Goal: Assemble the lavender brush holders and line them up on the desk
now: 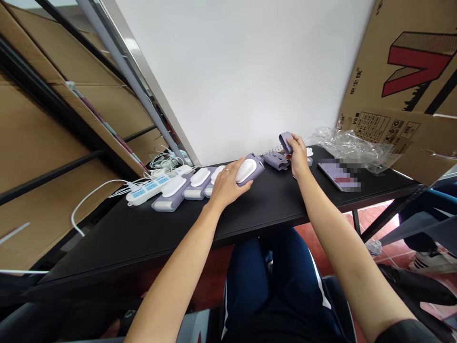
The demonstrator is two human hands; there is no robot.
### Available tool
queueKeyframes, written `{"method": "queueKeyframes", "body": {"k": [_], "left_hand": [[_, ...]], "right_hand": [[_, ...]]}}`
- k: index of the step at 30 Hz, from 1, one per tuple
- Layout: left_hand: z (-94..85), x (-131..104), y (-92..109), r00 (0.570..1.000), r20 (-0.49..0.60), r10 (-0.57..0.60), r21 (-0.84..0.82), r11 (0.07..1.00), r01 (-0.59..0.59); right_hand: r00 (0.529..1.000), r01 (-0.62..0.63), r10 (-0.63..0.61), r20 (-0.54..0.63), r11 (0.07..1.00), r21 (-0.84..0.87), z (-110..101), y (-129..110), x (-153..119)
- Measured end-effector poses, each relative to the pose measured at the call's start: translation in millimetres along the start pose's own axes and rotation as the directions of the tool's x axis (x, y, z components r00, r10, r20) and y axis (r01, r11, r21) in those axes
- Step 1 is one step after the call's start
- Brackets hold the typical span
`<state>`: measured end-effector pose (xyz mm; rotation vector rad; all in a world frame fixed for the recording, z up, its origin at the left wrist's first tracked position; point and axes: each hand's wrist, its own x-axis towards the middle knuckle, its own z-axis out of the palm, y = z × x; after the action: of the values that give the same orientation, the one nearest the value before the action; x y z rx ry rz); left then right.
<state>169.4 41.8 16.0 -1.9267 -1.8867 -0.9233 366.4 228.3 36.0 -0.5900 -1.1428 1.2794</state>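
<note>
My left hand [226, 186] is wrapped over a purple-grey device with a white oval pad [247, 170] and tilts it on the black table. Pinched in my right hand [298, 151] is a curved purple cover-like piece [286, 142], raised above the table. Under it and to its left lies a purple shell-like piece [274, 161], close to a thin coiled wire [270, 150]. Several similar purple-grey devices [173, 189] stand in a row left of my left hand, one partly hidden by it. A white part [309, 153] shows just behind my right wrist.
A white power strip [148, 189] with tangled white cables [166, 159] occupies the table's left end. To the right lie a phone-like slab [335, 175] and crumpled clear plastic [357, 147]. A large cardboard box [400, 105] stands behind it. A white panel [243, 71] rises along the back.
</note>
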Motion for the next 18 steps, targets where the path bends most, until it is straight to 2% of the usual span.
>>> {"method": "queueKeyframes", "body": {"k": [6,13,18], "left_hand": [[1.5,-0.4,0.5,1.0,0.007,0.023,0.027,0.999,-0.024],[4.2,-0.6,0.6,1.0,0.007,0.026,0.026,0.999,-0.026],[5.7,-0.9,1.6,1.0,0.001,0.009,0.012,1.0,-0.009]], "right_hand": [[0.997,-0.005,0.007,0.081,1.0,-0.03,11.1,-2.3,-11.8],[0.96,-0.02,0.046,0.277,0.995,-0.096,30.9,9.6,-32.4],[0.944,-0.054,0.086,0.319,0.993,-0.109,35.3,12.5,-40.0]]}}
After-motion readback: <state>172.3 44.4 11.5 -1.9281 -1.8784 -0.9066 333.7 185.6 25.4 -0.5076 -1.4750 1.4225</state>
